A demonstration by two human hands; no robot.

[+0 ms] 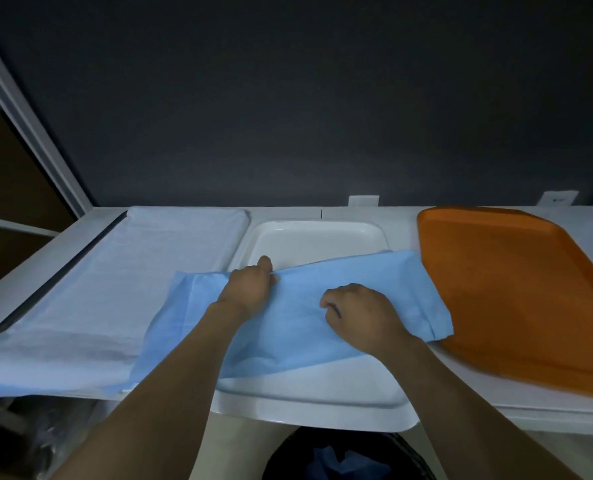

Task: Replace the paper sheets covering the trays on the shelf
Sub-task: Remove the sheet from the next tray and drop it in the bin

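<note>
A folded blue paper sheet [374, 285] lies across the middle of a white tray [316, 233] on the white shelf [406, 220]. My left hand [250, 285] pinches the sheet's far edge near its centre, thumb pointing away. My right hand [361, 313] rests on the sheet to the right with fingers curled, gripping a fold of paper. The tray's far half and near rim are bare. At the left, a dark tray [63, 268] lies under a pale blue sheet [115, 289]. An orange tray [517, 289] sits uncovered at the right.
A dark wall rises behind the shelf, with two white tabs [363, 200] at its base. Below the shelf's front edge stands a black bin [340, 455] holding crumpled blue paper. A white frame post [31, 123] runs up the left side.
</note>
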